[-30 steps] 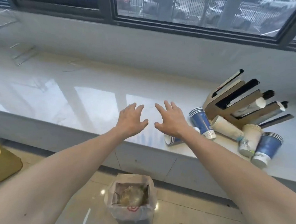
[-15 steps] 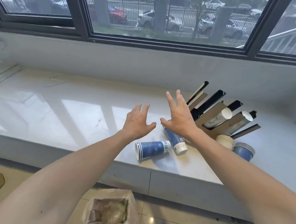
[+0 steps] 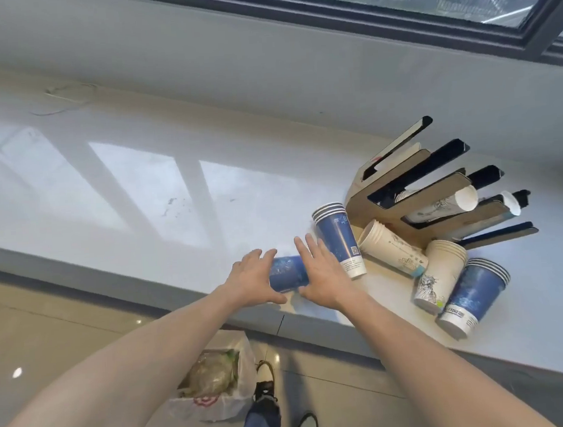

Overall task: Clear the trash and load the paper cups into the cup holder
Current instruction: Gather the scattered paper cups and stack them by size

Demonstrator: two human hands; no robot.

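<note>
A blue paper cup [image 3: 286, 273] lies on its side near the ledge's front edge. My left hand [image 3: 251, 278] hovers over its left end and my right hand [image 3: 320, 270] over its right end, fingers spread, neither clearly gripping. Another blue cup stack [image 3: 338, 239] lies just right of my right hand. A white cup stack [image 3: 392, 249], a second white stack [image 3: 439, 275] and a blue stack [image 3: 472, 296] lie tipped in front of the cardboard cup holder [image 3: 416, 200]. White cups [image 3: 446, 205] sit in the holder's slots.
The white ledge [image 3: 138, 190] runs under a window [image 3: 425, 0]. On the floor below stands a bag-lined trash bin [image 3: 215, 381] holding crumpled waste. My feet [image 3: 265, 381] are next to it.
Both hands have dropped toward the ledge and now flank the lying blue cup. The view tilted downward, showing the floor and bin more.
</note>
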